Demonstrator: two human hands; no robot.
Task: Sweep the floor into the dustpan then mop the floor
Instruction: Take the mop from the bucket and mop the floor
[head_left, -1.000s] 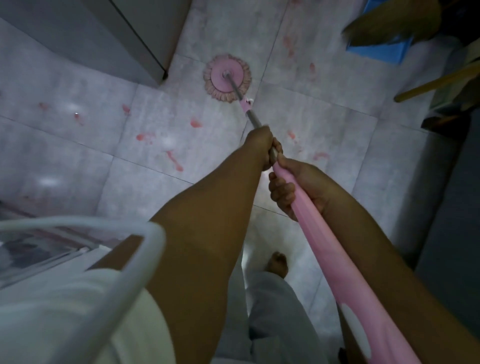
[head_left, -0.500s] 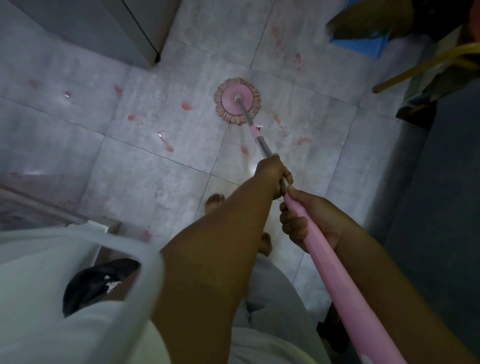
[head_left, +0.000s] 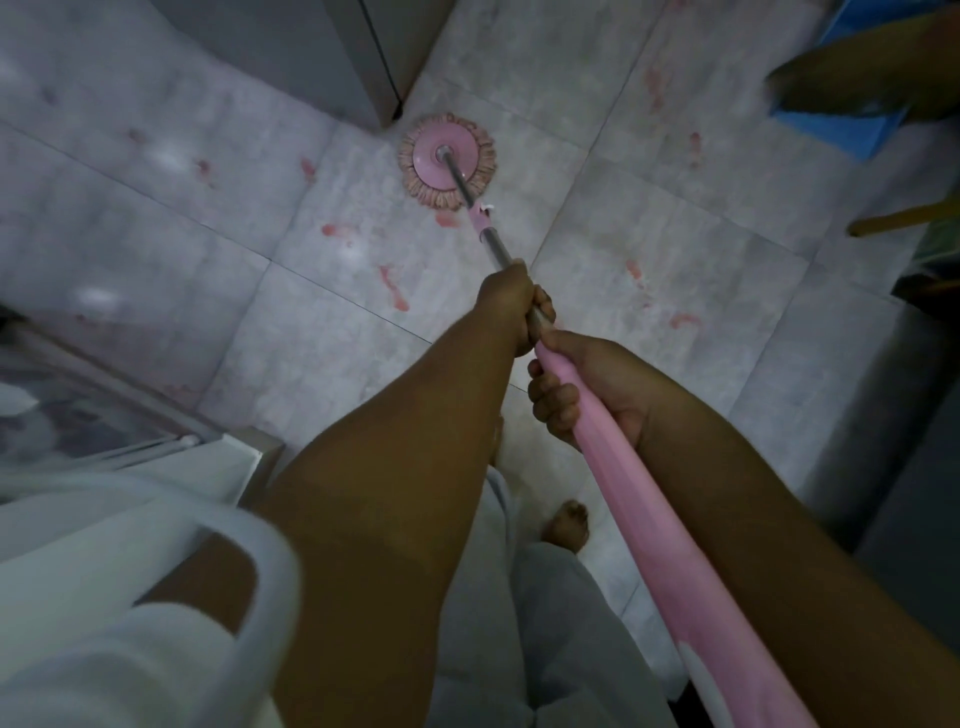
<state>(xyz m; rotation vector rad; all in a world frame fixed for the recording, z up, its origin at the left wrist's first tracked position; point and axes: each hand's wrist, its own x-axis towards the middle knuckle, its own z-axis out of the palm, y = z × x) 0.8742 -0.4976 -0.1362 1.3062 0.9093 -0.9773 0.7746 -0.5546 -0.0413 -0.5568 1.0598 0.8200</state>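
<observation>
Mop (head_left: 618, 478), head well beyond left grip (head_left: 511, 306)

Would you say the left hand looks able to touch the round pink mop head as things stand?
Probably not without bending down: the left hand grips the metal shaft, and the round pink mop head sits on the tiled floor at the shaft's far end.

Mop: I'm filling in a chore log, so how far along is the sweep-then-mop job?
Sweeping looks finished: there is no broom in the hands. Mopping is in hand: the left hand and right hand grip the mop handle, with the mop head flat on the floor by a cabinet corner. Left: red smears on several tiles remain to be wiped.
</observation>
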